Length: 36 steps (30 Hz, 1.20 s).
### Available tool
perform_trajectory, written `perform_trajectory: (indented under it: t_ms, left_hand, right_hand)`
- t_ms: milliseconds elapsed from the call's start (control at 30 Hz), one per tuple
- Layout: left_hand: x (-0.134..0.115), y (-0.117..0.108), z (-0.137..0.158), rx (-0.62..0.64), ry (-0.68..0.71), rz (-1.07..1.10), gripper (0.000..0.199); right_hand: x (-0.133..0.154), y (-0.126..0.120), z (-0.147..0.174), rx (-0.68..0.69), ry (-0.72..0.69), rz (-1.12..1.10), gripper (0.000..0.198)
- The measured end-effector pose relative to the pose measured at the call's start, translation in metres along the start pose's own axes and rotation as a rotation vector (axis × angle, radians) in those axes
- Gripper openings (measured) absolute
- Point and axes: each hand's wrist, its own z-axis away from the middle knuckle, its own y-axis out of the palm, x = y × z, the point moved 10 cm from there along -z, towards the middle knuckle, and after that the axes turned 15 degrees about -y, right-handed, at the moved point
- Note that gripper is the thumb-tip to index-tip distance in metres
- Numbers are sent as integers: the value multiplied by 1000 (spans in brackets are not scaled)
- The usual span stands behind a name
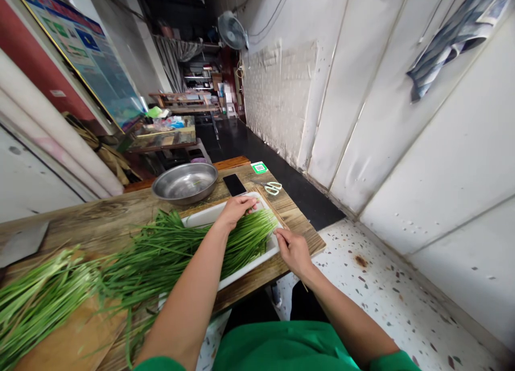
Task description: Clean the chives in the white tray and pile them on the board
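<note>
Green chives [185, 242] lie slender along a white plastic tray [203, 216], pale stems toward its right end, leaves spilling past its left. Nearer the stem ends, by the tray's right end, the right hand [295, 251] is pinched closed; the left hand [238, 209], also pinched, is above the tray's far side. What either grips, I cannot tell. Beyond the tray: dull metal bowl [185, 191], flat phone [234, 185], scissors [272, 188].

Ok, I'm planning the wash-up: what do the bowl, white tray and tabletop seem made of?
Bowl: metal, probably stainless steel; grey, with soft highlights.
White tray: likely plastic; smooth, opaque, evenly coloured.
Tabletop: wood or wood-look laminate; brown grain streaks show, sheen looks low.
</note>
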Motion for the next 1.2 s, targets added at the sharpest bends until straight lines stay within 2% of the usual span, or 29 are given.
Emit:
perform_trajectory:
  t_ms: [633, 1200]
  left_hand:
    - [-3, 1, 1, -7, 41, 2, 32]
    - [2, 0, -2, -12, 24, 27, 34]
  right_hand:
    - [-1, 1, 0, -5, -12, 10, 24]
    - [-2, 0, 0, -4, -10, 22, 25]
